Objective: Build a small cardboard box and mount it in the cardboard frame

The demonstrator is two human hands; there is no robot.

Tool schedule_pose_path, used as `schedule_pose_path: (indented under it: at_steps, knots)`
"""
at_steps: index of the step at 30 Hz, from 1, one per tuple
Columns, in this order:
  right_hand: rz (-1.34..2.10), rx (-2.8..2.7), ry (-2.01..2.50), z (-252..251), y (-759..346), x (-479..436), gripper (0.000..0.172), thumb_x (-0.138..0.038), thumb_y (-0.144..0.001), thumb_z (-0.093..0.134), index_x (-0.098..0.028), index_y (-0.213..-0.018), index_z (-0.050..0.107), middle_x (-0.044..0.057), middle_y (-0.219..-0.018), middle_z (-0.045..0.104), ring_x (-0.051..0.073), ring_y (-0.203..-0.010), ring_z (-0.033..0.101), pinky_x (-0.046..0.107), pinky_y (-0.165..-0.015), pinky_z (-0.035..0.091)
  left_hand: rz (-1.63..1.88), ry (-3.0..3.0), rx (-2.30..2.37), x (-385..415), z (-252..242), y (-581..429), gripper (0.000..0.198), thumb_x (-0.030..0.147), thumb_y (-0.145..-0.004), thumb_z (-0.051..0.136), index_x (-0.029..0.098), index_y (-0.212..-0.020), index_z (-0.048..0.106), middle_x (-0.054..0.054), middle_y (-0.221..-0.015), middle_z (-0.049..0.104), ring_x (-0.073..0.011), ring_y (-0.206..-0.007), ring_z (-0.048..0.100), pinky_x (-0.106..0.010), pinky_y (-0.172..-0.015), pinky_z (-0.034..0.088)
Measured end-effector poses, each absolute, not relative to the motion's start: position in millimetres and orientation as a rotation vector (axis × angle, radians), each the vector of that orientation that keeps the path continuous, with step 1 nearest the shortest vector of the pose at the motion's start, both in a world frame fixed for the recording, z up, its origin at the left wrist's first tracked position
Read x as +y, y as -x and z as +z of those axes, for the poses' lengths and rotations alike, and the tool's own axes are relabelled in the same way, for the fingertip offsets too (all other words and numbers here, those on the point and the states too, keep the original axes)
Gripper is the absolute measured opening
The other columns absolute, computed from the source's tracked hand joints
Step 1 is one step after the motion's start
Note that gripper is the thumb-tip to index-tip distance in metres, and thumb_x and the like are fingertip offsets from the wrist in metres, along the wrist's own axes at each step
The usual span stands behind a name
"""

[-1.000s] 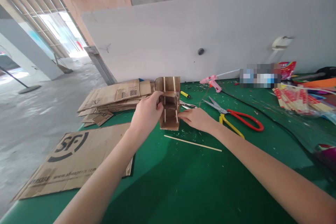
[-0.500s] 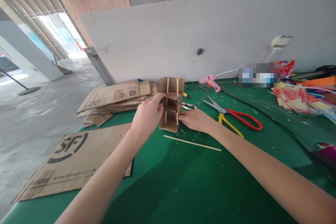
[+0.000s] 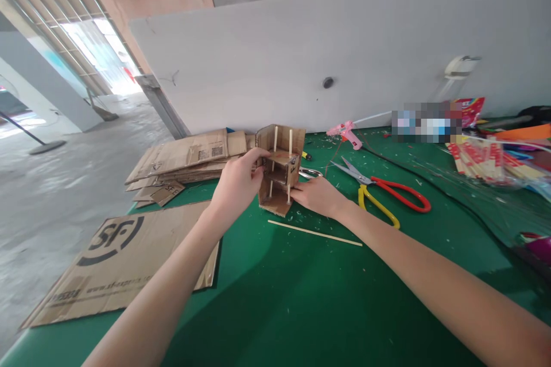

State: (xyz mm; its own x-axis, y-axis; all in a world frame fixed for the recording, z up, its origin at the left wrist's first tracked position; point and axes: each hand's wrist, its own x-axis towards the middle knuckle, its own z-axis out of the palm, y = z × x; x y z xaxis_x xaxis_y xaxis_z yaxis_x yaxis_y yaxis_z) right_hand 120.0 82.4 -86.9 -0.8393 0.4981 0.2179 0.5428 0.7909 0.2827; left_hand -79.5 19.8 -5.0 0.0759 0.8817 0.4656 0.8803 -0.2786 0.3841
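A small cardboard shelf (image 3: 280,157) with stacked tiers and thin wooden sticks as posts stands upright on the green table. My left hand (image 3: 242,178) grips its left side, fingers closed on the cardboard near the upper tier. At the lower right side, my right hand (image 3: 317,195) holds it with the fingertips, partly hidden against the wall. A loose thin wooden stick (image 3: 315,233) lies on the table just in front of the shelf.
Red-and-yellow-handled scissors (image 3: 379,186) and a pink glue gun (image 3: 345,133) lie to the right. Stacked cardboard sheets (image 3: 189,155) and a large SF cardboard piece (image 3: 142,258) are at left. Packaged wooden sticks (image 3: 477,157) lie far right. A white panel (image 3: 267,69) stands behind the table.
The cardboard shelf has turned slightly between my hands, showing more of its right outer side. Both hands stay on it, and the loose stick and tools have not moved.
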Motion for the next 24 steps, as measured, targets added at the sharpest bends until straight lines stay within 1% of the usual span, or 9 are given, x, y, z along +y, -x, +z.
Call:
schedule_pose_path:
  at_steps: [3, 6, 9, 11, 14, 16, 20, 24]
  knots:
    - [-0.465, -2.854, 0.844, -85.4, -120.1, 81.8, 0.022, -0.016, -0.093, 0.044, -0.02, -0.092, 0.066, 0.004, -0.089, 0.071, 0.016, -0.065, 0.063, 0.029, -0.051, 0.025, 1.006, -2.298, 1.904, 21.2, -7.0, 79.2, 0.036, 0.016, -0.083, 0.045, 0.027, -0.114, 0.06, -0.001, -0.089, 0.072, -0.0194, -0.078, 0.068, -0.027, -0.07, 0.048]
    - [-0.471, -2.842, 0.884, -86.2, -121.0, 81.1, 0.024, -0.014, -0.093, 0.042, -0.019, -0.095, 0.065, 0.005, -0.088, 0.072, 0.016, -0.061, 0.062, 0.029, -0.051, 0.025, 1.018, -2.302, 1.901, 22.3, -8.6, 78.6, 0.036, 0.017, -0.083, 0.045, 0.027, -0.115, 0.059, -0.001, -0.087, 0.072, -0.0189, -0.076, 0.067, -0.027, -0.069, 0.048]
    - [-0.445, -2.834, 0.901, -87.4, -122.1, 81.8, 0.026, -0.012, -0.093, 0.041, -0.018, -0.098, 0.065, 0.006, -0.088, 0.072, 0.016, -0.063, 0.062, 0.029, -0.052, 0.027, 1.029, -2.284, 1.895, 23.9, -9.0, 78.9, 0.035, 0.019, -0.083, 0.046, 0.026, -0.114, 0.06, -0.001, -0.077, 0.07, -0.0181, -0.07, 0.066, -0.026, -0.065, 0.047]
    - [-0.389, -2.822, 0.928, -86.1, -122.0, 82.3, 0.028, -0.015, -0.094, 0.041, -0.021, -0.102, 0.066, 0.005, -0.089, 0.072, 0.017, -0.066, 0.064, 0.028, -0.054, 0.03, 1.04, -2.258, 1.878, 25.2, -9.0, 79.5, 0.034, 0.019, -0.082, 0.048, 0.025, -0.112, 0.061, 0.0, -0.073, 0.069, -0.0169, -0.064, 0.064, -0.026, -0.062, 0.047]
    - [-0.355, -2.828, 0.975, -82.5, -120.2, 82.1, 0.032, -0.019, -0.096, 0.039, -0.026, -0.114, 0.065, 0.006, -0.09, 0.073, 0.02, -0.071, 0.066, 0.028, -0.056, 0.034, 1.074, -2.223, 1.825, 26.8, -9.7, 80.0, 0.033, 0.019, -0.081, 0.048, 0.025, -0.11, 0.062, 0.0, -0.076, 0.069, -0.0149, -0.06, 0.062, -0.025, -0.061, 0.047]
    - [-0.389, -2.86, 0.995, -81.5, -118.5, 81.7, 0.034, -0.017, -0.095, 0.04, -0.024, -0.117, 0.064, 0.008, -0.086, 0.073, 0.021, -0.069, 0.066, 0.029, -0.057, 0.036, 1.094, -2.211, 1.815, 27.6, -10.9, 80.2, 0.033, 0.019, -0.081, 0.047, 0.025, -0.11, 0.063, 0.0, -0.078, 0.069, -0.0142, -0.059, 0.061, -0.024, -0.06, 0.046]
    - [-0.445, -2.885, 0.98, -86.3, -117.0, 82.7, 0.028, -0.013, -0.092, 0.043, -0.019, -0.106, 0.067, 0.009, -0.078, 0.072, 0.021, -0.066, 0.066, 0.029, -0.058, 0.037, 1.11, -2.19, 1.812, 29.3, -13.5, 80.5, 0.034, 0.018, -0.08, 0.047, 0.024, -0.109, 0.063, -0.001, -0.082, 0.07, -0.0135, -0.058, 0.06, -0.024, -0.058, 0.045]
    - [-0.401, -2.84, 0.951, -90.5, -117.7, 86.0, 0.024, -0.015, -0.092, 0.046, -0.019, -0.097, 0.068, 0.008, -0.077, 0.072, 0.02, -0.065, 0.066, 0.028, -0.056, 0.035, 1.115, -2.203, 1.793, 30.0, -13.2, 80.3, 0.033, 0.017, -0.08, 0.048, 0.025, -0.108, 0.063, -0.001, -0.086, 0.07, -0.0144, -0.064, 0.063, -0.024, -0.061, 0.045]
